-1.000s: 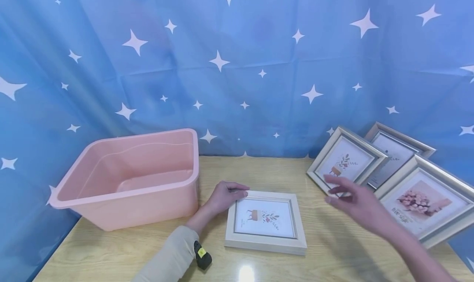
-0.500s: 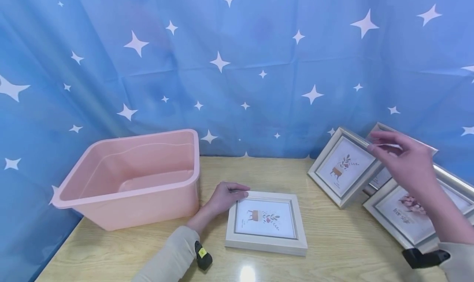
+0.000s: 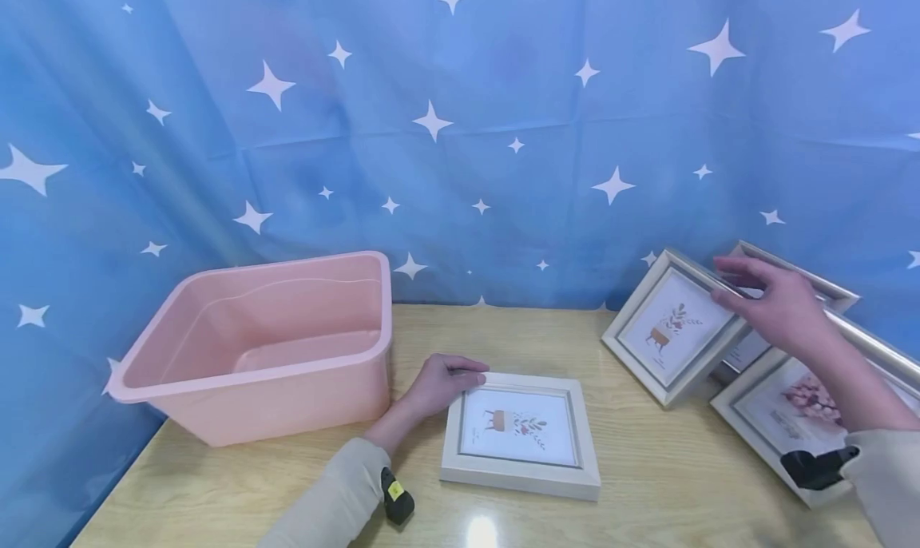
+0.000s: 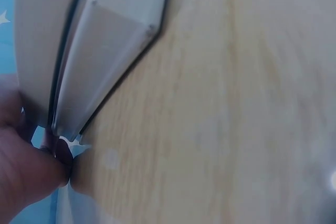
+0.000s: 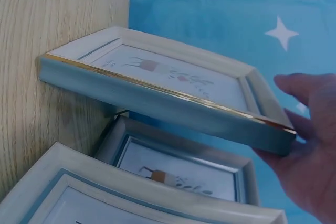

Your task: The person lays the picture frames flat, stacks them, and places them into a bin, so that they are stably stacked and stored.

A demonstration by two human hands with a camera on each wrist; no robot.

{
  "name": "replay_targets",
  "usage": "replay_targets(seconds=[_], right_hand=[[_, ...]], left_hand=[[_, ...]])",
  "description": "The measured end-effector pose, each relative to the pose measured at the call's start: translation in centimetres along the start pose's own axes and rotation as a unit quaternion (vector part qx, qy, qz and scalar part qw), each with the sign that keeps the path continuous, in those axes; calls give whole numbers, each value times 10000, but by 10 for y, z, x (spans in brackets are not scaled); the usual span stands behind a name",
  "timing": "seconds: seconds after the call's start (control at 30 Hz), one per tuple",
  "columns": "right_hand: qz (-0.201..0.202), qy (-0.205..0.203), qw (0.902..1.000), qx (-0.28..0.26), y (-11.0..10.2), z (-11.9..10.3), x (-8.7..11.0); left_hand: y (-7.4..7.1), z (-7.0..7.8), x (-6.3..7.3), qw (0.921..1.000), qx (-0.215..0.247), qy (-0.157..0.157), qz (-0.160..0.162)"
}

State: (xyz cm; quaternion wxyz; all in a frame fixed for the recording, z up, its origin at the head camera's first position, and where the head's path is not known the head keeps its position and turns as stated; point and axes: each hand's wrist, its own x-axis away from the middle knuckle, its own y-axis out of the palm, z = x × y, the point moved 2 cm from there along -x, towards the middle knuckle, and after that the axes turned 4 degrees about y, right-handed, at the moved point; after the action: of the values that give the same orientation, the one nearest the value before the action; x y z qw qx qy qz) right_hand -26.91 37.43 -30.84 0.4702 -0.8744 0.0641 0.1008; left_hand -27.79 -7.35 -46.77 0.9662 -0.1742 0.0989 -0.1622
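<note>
My left hand [image 3: 435, 387] grips the far left corner of a pale picture frame [image 3: 519, 476] lying on the table, its plant-pot print turned sideways. In the left wrist view, two thick layers show at that edge, with a dark gap between them. My right hand [image 3: 785, 307] is around the upper right corner of a leaning picture frame [image 3: 672, 325] with a similar print. In the right wrist view, the thumb stands apart from the front of this leaning frame [image 5: 178, 77], and other fingers reach behind it.
A pink plastic tub [image 3: 269, 400] stands at the left of the wooden table [image 3: 532, 348]. At the right lean a darker frame [image 3: 837, 291], partly hidden, and a large frame [image 3: 758, 448] with a pink flower print. A blue starry curtain [image 3: 503, 77] hangs behind.
My right hand has moved right and up, from in front of the leaning frames to the left one's upper corner. The left hand and the lying frame stay put; the head view shifts slightly.
</note>
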Motion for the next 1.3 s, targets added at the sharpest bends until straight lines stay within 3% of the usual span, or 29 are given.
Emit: replay_targets(seconds=[0.37, 0.7, 0.87, 0.97, 1.1, 1.3], right_hand=[[-95, -307, 9979, 559, 11, 7, -4], [385, -171, 9991, 85, 12, 7, 17], [681, -134, 9970, -330, 9, 7, 30], [771, -112, 9942, -741, 8, 4, 39], [743, 102, 9874, -1397, 11, -4, 53], [420, 376, 9723, -2269, 26, -19, 72]], left_hand=[[0, 1, -2, 10000, -61, -8, 6], [1, 2, -3, 9998, -183, -90, 23], [-1, 10, -3, 9998, -172, -75, 51], [-6, 20, -2, 9997, -196, 114, 82], [-11, 38, -1, 9975, -281, 634, 126], [-10, 62, 2, 9899, 132, 1408, -30]])
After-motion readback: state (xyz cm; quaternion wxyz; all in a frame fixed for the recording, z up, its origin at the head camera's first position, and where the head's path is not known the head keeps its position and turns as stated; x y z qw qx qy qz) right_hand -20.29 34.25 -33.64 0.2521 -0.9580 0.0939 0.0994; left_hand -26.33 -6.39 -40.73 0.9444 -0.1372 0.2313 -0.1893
